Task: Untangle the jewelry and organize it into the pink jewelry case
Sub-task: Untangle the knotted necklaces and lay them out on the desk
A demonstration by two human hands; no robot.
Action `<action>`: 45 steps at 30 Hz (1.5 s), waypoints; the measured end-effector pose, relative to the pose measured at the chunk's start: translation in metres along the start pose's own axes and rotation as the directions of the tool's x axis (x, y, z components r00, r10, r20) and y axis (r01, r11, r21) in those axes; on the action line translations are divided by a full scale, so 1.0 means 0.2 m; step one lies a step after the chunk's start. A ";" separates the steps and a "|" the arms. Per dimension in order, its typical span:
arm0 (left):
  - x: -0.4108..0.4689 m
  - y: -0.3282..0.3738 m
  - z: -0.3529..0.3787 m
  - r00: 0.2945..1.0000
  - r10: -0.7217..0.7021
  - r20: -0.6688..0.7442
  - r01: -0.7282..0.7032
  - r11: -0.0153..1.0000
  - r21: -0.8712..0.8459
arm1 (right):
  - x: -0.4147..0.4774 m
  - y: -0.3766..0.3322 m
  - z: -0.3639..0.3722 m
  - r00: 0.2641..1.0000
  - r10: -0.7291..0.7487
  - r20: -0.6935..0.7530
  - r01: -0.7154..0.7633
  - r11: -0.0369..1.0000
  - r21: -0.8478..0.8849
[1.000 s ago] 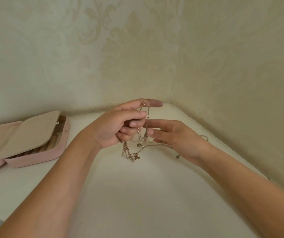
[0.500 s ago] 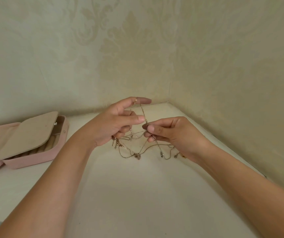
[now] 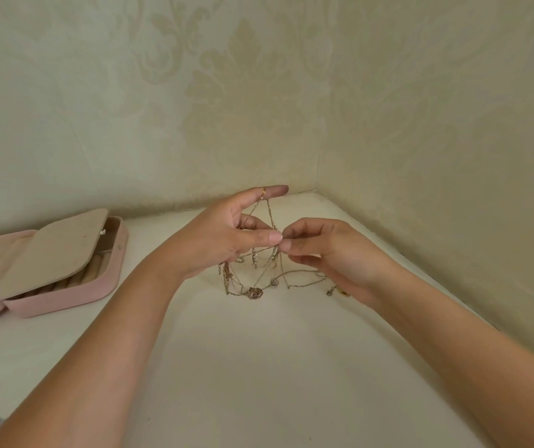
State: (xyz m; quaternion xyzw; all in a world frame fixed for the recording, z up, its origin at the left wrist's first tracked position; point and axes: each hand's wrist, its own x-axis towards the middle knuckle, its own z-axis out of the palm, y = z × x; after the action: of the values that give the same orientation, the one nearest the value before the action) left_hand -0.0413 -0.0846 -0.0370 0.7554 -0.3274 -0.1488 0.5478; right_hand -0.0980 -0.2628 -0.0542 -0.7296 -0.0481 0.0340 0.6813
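- The left hand (image 3: 223, 234) holds a chain looped over its index finger, thumb pinching strands; the right hand (image 3: 330, 250) has closed in, pinching a strand beside that thumb.
- The jewelry tangle (image 3: 254, 260) hangs between them near the desk's (image 3: 259, 367) far corner, spread wider than a second ago, its rose pendant (image 3: 255, 293) touching down.
- The loops look looser; the pink jewelry case (image 3: 65, 297) waits open at the left edge.

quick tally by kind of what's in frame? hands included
Hands: 2 (left hand, right hand)
Chain tangle: 1, pinched by both hands; the number of separate chains cannot be told
Pendants: 2 (rose pendant, round pendant)
Jewelry case: 1, pink, open
Total: 6
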 end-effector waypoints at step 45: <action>-0.07 -0.03 -0.22 0.987 -0.130 0.096 0.158 0.897 -0.412 | 0.03 -0.12 -0.45 0.907 0.246 -0.343 -0.156 0.950 0.270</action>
State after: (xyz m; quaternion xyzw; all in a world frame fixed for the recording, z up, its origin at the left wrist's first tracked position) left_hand -0.0248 -0.0418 -0.0282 0.6375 -0.2489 -0.2803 0.6731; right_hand -0.0814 -0.3503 -0.0241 -0.6376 0.1623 -0.0289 0.7526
